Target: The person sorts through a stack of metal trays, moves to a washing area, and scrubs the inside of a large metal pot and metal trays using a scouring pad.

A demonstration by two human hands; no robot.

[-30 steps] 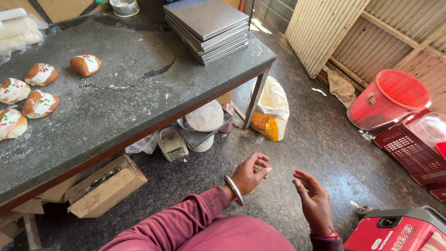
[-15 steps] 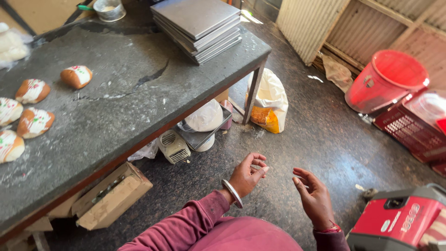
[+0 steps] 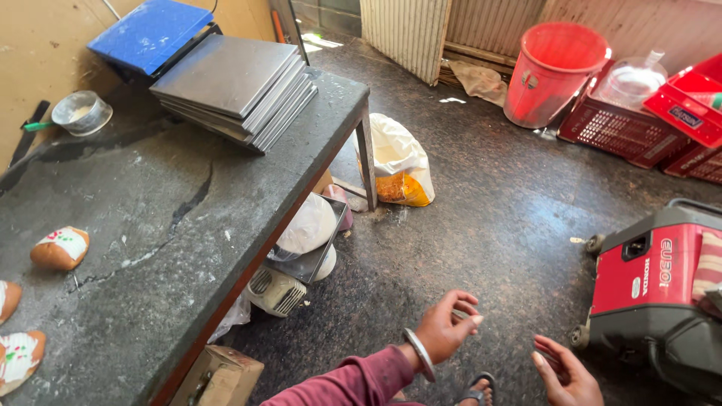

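Observation:
My left hand [image 3: 445, 328], in a maroon sleeve with a metal bangle at the wrist, hovers over the dark floor with its fingers curled inward. Something small and grey may sit between the fingertips, but I cannot make it out. My right hand [image 3: 565, 374] is at the bottom edge, palm up with fingers apart, and holds nothing. Both hands are between the dark stone table [image 3: 173, 248] on the left and a red generator [image 3: 653, 280] on the right. Neither hand touches either one.
On the table are a stack of flat metal trays [image 3: 235, 89], a blue scale [image 3: 150, 31], a metal bowl [image 3: 81, 113] and brown-and-white decorated buns [image 3: 60, 249]. Under it sit a lidded pot [image 3: 307, 229] and a cardboard box [image 3: 219, 376]. A white sack [image 3: 398, 162], red bucket [image 3: 553, 71] and red crates [image 3: 639, 124] stand further off.
The view has swung up and to the right, so the table now sits further left and the generator shows more. Both hands have dropped toward the bottom edge and keep similar poses.

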